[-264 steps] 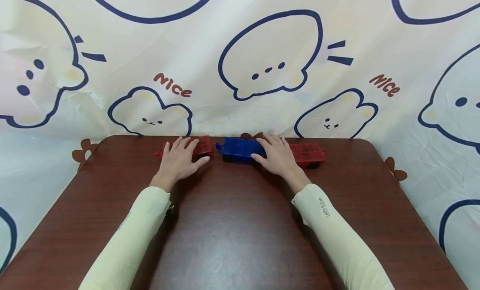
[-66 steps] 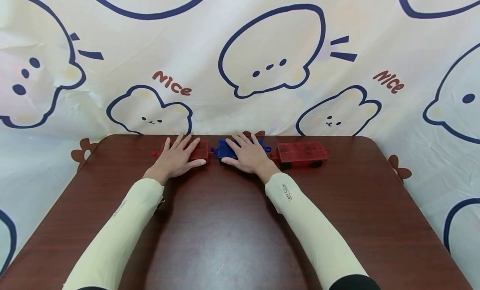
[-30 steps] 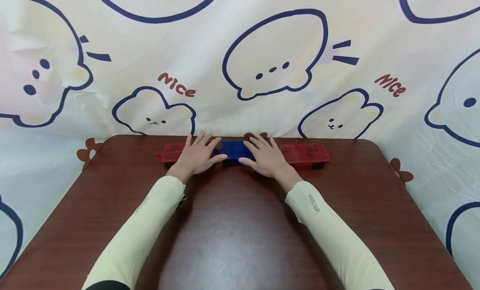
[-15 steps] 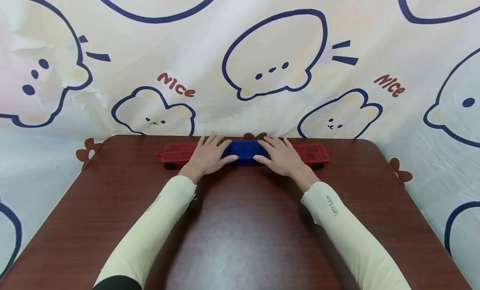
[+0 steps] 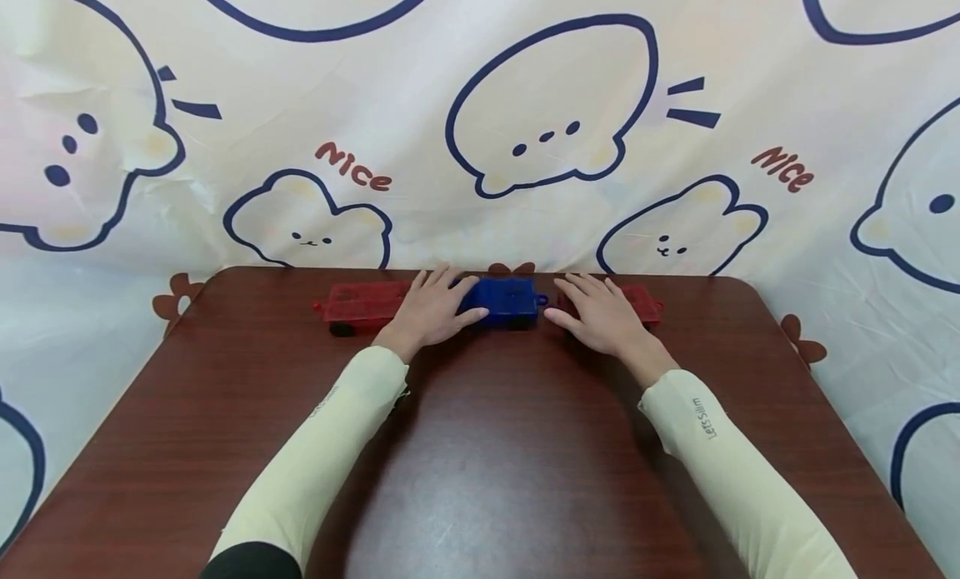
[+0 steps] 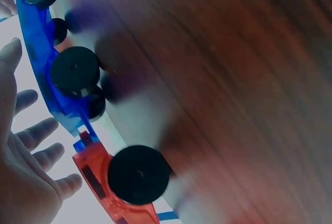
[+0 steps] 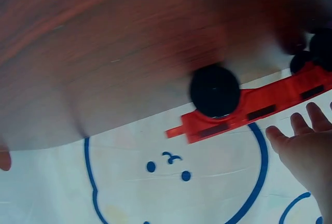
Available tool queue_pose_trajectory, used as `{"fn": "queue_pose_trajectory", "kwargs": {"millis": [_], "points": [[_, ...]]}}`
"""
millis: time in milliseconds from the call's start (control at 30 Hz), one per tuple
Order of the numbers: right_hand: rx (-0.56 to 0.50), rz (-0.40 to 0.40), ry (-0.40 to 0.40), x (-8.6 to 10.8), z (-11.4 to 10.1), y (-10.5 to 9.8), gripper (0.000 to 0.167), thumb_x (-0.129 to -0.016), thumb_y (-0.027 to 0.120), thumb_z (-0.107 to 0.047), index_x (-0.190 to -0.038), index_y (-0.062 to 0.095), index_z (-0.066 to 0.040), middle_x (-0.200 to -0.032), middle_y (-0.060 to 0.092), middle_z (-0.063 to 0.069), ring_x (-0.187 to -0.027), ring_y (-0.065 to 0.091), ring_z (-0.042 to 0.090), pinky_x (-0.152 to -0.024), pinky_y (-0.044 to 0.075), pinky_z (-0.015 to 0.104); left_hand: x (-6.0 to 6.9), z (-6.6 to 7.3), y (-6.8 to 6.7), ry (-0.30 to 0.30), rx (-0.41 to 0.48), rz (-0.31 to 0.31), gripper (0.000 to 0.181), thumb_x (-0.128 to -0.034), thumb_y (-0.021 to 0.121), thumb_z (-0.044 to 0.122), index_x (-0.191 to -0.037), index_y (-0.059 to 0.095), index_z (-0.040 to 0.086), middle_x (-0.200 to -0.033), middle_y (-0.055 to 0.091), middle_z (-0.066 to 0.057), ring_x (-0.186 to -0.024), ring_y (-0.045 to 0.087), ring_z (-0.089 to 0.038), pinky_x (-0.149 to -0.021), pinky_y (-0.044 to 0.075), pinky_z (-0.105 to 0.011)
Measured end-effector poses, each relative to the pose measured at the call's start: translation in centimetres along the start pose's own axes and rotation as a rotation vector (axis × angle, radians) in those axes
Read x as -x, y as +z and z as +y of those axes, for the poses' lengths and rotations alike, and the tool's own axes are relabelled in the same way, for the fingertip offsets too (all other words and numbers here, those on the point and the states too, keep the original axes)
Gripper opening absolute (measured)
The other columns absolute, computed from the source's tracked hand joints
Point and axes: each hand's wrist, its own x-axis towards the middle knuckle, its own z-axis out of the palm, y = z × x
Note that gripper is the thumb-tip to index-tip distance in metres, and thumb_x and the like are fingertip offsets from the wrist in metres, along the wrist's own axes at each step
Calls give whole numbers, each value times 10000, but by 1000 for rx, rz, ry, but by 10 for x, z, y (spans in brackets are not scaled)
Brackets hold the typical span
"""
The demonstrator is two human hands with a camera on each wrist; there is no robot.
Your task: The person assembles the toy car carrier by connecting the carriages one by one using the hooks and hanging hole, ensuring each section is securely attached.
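Far on a brown wood-grain table, two red translucent plastic wagons flank a matching blue wagon — likely light, stiff, best held by the sides. The left hand and right hand spread over them, fingers uncurled.

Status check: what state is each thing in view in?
Left red car: upright on its wheels.
Blue car: upright on its wheels, meeting left red car; right coupling unclear.
Right red car: upright on its wheels, partly covered.
Left grip: fingers spread, contact unclear.
Right grip: fingers spread, contact unclear.
Sleeves: down to the wrists.
Backdrop: hanging, creased.
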Motion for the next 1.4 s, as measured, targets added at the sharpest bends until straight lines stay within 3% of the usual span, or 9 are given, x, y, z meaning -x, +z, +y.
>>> {"fn": "queue_pose_trajectory", "kwargs": {"millis": [333, 600, 1067, 1400], "points": [[-4, -3, 50, 15, 21, -5, 834, -979, 424, -697, -1564, 401, -103, -1607, 346, 174, -1491, 258, 397, -1192, 119, 635, -8, 14, 2, 40, 5, -22, 693, -999, 527, 571, -1557, 425, 173, -1613, 343, -126, -1505, 220, -351, -1203, 136, -606], [-18, 10, 50, 19, 25, -2, 848, -961, 446, -711, -1565, 399, -117, -1620, 320, 173, -1507, 221, 391, -1194, 115, 631, -15, 24, 3, 56, -5, -27, 696, -997, 523, 583, -1558, 421, 182, -1618, 335, -129, -1504, 228, -346, -1203, 147, -601], [13, 19, 71, 11, 32, 7, 904, -943, 371, -771, -1590, 353, -139, -1635, 299, 149, -1518, 203, 361, -1193, 115, 634, -29, 36, 12, 52, -4, -40, 761, -989, 452, 668, -1584, 375, 199, -1623, 325, -113, -1516, 208, -340, -1206, 114, -604], [42, -34, 60, 7, 32, 8, 962, -907, 352, -820, -1603, 326, -155, -1649, 276, 135, -1536, 147, 352, -1196, 32, 637, -40, 38, 18, 29, -76, -66, 904, -933, 358, 796, -1634, 230, 240, -1674, 215, -92, -1543, 126, -338, -1197, 83, -631]]}}
